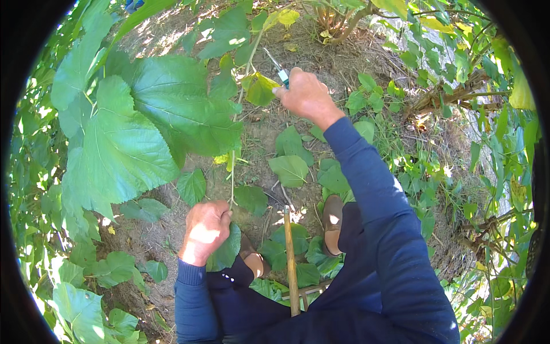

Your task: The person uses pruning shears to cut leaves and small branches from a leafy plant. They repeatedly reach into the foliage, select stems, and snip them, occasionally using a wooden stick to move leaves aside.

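Note:
My left hand (206,230) is closed around the lower end of a thin leafy branch (233,172). The branch rises from that fist towards the top of the view, with broad green leaves (120,137) to its left. My right hand (308,95) grips a small cutting tool (282,74) with a narrow, pointed metal blade and a green part at the grip. Most of its handle is hidden in my fist. A yellowing leaf (261,89) on the branch hangs just left of my right thumb.
A wooden pole (291,262) stands between my legs, near a wooden slatted piece (307,292). Loose leaves (289,170) lie on the bare soil around my brown shoes (332,219). Woody stems (462,92) and foliage crowd the right side; another stem base (352,23) is ahead.

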### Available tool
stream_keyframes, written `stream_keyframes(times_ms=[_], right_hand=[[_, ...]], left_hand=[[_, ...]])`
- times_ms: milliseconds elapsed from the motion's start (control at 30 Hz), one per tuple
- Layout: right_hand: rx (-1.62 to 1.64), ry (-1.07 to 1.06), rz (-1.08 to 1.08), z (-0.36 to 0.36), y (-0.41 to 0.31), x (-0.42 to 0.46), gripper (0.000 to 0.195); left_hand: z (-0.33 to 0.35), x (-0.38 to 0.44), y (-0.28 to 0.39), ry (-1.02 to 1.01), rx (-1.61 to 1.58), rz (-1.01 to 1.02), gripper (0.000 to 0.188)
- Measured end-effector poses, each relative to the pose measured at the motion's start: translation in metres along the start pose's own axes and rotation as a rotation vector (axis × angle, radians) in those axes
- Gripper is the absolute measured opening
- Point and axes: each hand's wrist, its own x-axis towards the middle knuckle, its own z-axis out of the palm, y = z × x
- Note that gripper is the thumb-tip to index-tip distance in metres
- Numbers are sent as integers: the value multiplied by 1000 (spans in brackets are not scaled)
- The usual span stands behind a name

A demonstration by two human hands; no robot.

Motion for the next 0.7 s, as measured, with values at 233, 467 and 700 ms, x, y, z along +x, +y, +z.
stream_keyframes(times_ms=[233,467,700], right_hand=[[-288,-118,-108,6,13,21,50],[-335,-124,-115,10,5,20,44],[-182,-37,-104,17,20,17,45]], left_hand=[[-1,3,2,-4,67,25,14],[-3,1,4,-15,64,12,14],[-5,0,2,8,71,22,15]])
